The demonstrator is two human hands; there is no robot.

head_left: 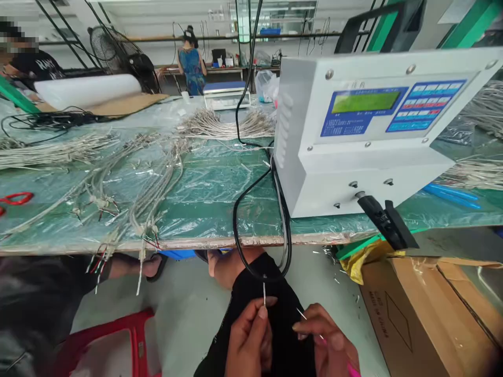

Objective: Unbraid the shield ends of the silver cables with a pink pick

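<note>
Above my lap, my left hand (251,332) pinches the end of a thin whitish cable (264,294) between thumb and forefinger, the cable pointing up toward a black cable loop (236,225) that hangs over the table edge. To its right, my right hand (328,335) is closed around a thin tool with a pink handle (353,370) and a fine metallic tip (301,314). The two hands are apart. Behind them on the table stands a white machine (334,178) with a green display and a black plug at its front.
Bundles of pale cables (151,193) lie on the green table (212,209), some ends hanging over its edge. Red-handled scissors (16,199) are at far left. A red stool (135,330) and cardboard box (396,314) flank my legs. Other people are at the left and back.
</note>
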